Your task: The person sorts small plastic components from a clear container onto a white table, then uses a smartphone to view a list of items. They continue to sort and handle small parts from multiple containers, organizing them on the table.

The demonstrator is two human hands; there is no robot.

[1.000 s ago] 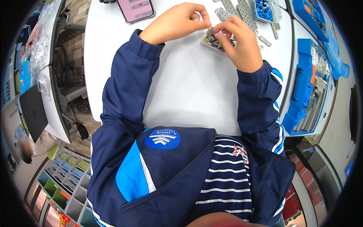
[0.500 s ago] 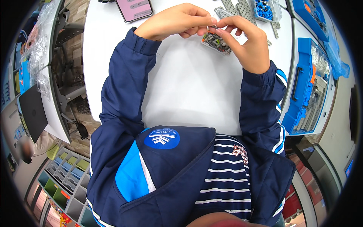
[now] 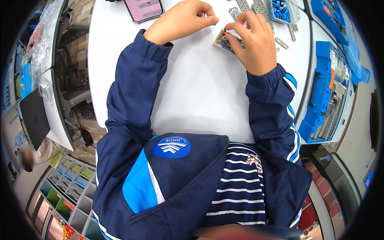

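My left hand (image 3: 182, 22) is above the white table, its fingers curled in and thumb bent. A small dark bit shows between the fingers, too little to name. My right hand (image 3: 255, 42) reaches over a clear plastic box (image 3: 224, 49) of small building-kit parts (image 3: 236, 39), mostly grey and black with a few orange and green. Thumb and forefinger are pinched together at the parts; what they hold, if anything, I cannot make out. The hand covers the right side of the box. Its clear lid (image 3: 233, 15) stands raised behind.
Grey perforated beams (image 3: 260, 9) lie behind the box, with a short beam (image 3: 281, 43) to its right. A container of blue connectors (image 3: 281, 11) is at the far right. A phone (image 3: 144, 10) lies far left. On the right stands a blue case (image 3: 320, 92) of parts.
My hands, which met above the box, have come apart. The left one moved left and away; the right one lowered its fingertips to the parts, uncovering the short beam.
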